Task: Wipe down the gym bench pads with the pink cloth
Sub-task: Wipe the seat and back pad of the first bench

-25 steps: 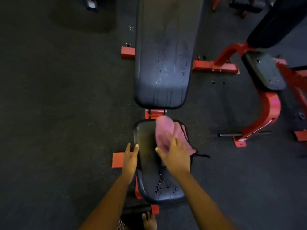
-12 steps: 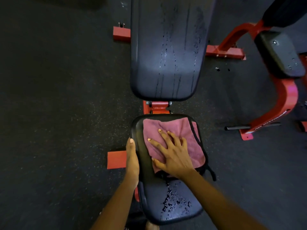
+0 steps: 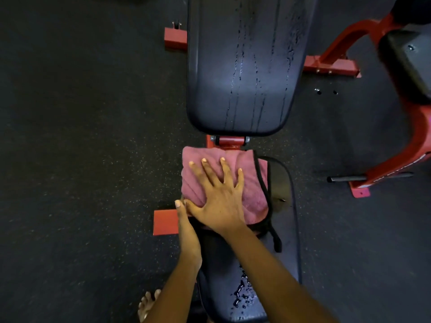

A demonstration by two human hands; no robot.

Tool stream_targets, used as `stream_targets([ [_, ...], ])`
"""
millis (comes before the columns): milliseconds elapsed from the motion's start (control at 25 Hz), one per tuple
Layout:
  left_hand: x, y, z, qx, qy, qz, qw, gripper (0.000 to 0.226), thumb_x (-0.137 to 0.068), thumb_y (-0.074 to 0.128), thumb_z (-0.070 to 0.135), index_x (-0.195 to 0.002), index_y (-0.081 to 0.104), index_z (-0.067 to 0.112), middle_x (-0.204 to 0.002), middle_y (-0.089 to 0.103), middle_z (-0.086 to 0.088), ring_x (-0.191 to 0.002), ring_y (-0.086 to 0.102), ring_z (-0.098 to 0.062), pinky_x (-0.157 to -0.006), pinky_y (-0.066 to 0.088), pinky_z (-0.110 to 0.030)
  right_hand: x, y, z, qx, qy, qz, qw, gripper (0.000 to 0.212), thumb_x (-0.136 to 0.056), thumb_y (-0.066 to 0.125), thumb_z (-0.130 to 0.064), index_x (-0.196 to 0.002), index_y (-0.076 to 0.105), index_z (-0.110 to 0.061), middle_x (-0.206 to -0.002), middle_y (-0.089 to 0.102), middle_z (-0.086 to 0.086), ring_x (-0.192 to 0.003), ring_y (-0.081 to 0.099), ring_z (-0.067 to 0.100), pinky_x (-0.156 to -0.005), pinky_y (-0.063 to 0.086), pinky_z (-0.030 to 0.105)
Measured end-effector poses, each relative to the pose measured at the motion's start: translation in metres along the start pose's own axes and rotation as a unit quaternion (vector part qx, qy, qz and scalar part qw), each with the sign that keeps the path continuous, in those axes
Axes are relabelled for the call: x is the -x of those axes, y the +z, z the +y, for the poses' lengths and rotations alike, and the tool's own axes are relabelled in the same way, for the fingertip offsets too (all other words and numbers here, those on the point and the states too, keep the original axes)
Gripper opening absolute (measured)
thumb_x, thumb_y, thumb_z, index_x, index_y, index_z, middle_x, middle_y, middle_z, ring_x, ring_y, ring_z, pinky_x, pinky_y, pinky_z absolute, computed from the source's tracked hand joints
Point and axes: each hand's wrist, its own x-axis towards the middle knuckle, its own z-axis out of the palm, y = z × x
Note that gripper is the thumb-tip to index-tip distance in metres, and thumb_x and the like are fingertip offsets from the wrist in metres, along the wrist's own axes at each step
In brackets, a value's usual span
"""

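Note:
The pink cloth (image 3: 198, 183), edged with a black trim, lies spread over the far left part of the black seat pad (image 3: 282, 229) and overhangs its left edge. My right hand (image 3: 219, 201) presses flat on the cloth with fingers spread. My left hand (image 3: 186, 229) holds the seat pad's left edge just below the cloth. Water drops (image 3: 242, 294) sit on the near end of the seat. Beyond the red hinge (image 3: 229, 141), the long black back pad (image 3: 240, 66) shows wet streaks running down it.
The bench's red frame feet (image 3: 164, 221) rest on dark rubber flooring. A second red machine with a black pad (image 3: 410, 66) stands at the right, with a black peg (image 3: 345, 179) sticking out low. My bare toes (image 3: 147, 304) are at the bottom.
My right hand has slid the cloth from the seat's right side across to its far left corner. My left hand stayed on the seat's left edge. The view moved closer.

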Motion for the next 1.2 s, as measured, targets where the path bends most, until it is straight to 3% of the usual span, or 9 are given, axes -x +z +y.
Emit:
stream_targets([
  [80,0.000,-0.002,0.001,-0.003,0.012,-0.001,1.000,0.091,-0.057,0.049,0.088,-0.132,0.049,0.037,-0.133,0.056,0.002,-0.124,0.051,-0.016,-0.110,0.034,-0.044,-0.009,0.011,0.002,0.031,-0.014,-0.083,0.996,0.080,-0.070,0.012,-0.070,-0.145,-0.002,-0.044,-0.159,-0.005,-0.007,-0.144,-0.013,0.030,-0.106,-0.016,0.060],
  [160,-0.002,-0.003,-0.001,-0.023,0.027,0.007,0.999,0.091,-0.057,0.048,0.088,-0.134,0.046,0.039,-0.136,0.053,0.006,-0.127,0.047,-0.013,-0.111,0.032,-0.043,-0.011,0.011,0.005,0.041,-0.019,-0.101,0.994,0.081,-0.067,0.004,-0.067,-0.145,0.001,-0.045,-0.158,-0.007,-0.008,-0.144,-0.013,0.028,-0.108,-0.011,0.060],
  [320,-0.009,-0.006,-0.006,-0.044,0.034,0.016,0.998,0.087,-0.058,0.050,0.087,-0.133,0.043,0.045,-0.144,0.043,0.008,-0.134,0.039,-0.013,-0.113,0.029,-0.046,-0.028,-0.004,0.039,0.059,0.070,-0.078,0.993,0.065,-0.087,0.029,-0.062,-0.146,0.005,-0.045,-0.159,0.001,-0.009,-0.145,-0.003,0.023,-0.112,0.007,0.057],
  [560,-0.020,-0.013,-0.017,-0.079,0.026,0.025,0.996,0.080,-0.060,0.045,0.089,-0.131,0.040,0.052,-0.145,0.041,0.010,-0.135,0.036,-0.015,-0.112,0.028,-0.048,-0.038,-0.022,0.139,-0.004,0.263,-0.048,0.964,0.064,-0.087,0.044,-0.054,-0.145,0.021,-0.041,-0.153,0.024,-0.001,-0.133,0.027,0.035,-0.105,0.030,0.057],
  [760,-0.013,-0.005,-0.011,-0.105,0.037,0.041,0.993,0.091,-0.058,0.044,0.089,-0.137,0.035,0.046,-0.147,0.038,0.010,-0.135,0.035,-0.013,-0.113,0.027,-0.046,-0.015,-0.017,0.123,-0.005,0.314,-0.001,0.949,0.070,-0.086,0.045,-0.054,-0.147,0.013,-0.038,-0.156,0.014,-0.001,-0.136,0.020,0.036,-0.106,0.025,0.058],
  [920,0.001,0.005,0.004,-0.116,0.031,0.031,0.992,0.083,-0.070,0.041,0.082,-0.138,0.039,0.035,-0.140,0.047,0.006,-0.127,0.044,-0.010,-0.108,0.036,-0.036,0.023,-0.005,0.077,-0.006,0.299,0.017,0.954,0.071,-0.086,0.042,-0.054,-0.147,0.007,-0.043,-0.159,0.006,-0.002,-0.141,0.008,0.039,-0.108,0.014,0.065],
  [1040,0.017,0.011,0.018,-0.087,0.007,-0.027,0.996,0.048,-0.095,0.022,0.053,-0.109,0.062,0.030,-0.099,0.071,0.012,-0.091,0.065,0.001,-0.079,0.051,-0.018,0.064,0.016,0.021,0.019,0.217,0.041,0.975,0.076,-0.076,0.040,-0.055,-0.146,0.016,-0.043,-0.157,0.020,0.000,-0.138,0.021,0.040,-0.098,0.024,0.070],
  [1080,0.021,0.010,0.023,-0.086,-0.004,-0.051,0.995,0.049,-0.096,0.019,0.052,-0.103,0.063,0.031,-0.097,0.072,0.012,-0.090,0.066,0.001,-0.079,0.052,-0.020,0.078,0.023,0.004,0.023,0.199,0.047,0.979,0.077,-0.072,0.040,-0.056,-0.145,0.024,-0.041,-0.154,0.027,0.001,-0.135,0.028,0.039,-0.094,0.030,0.070],
  [1200,0.022,-0.002,0.034,-0.078,-0.058,-0.086,0.992,0.063,-0.091,0.018,0.063,-0.103,0.069,0.028,-0.116,0.067,-0.003,-0.113,0.060,-0.018,-0.099,0.044,-0.038,0.122,0.039,-0.030,0.047,0.150,0.037,0.987,0.076,-0.069,0.042,-0.060,-0.142,0.032,-0.040,-0.150,0.035,0.000,-0.129,0.033,0.032,-0.087,0.040,0.063],
])
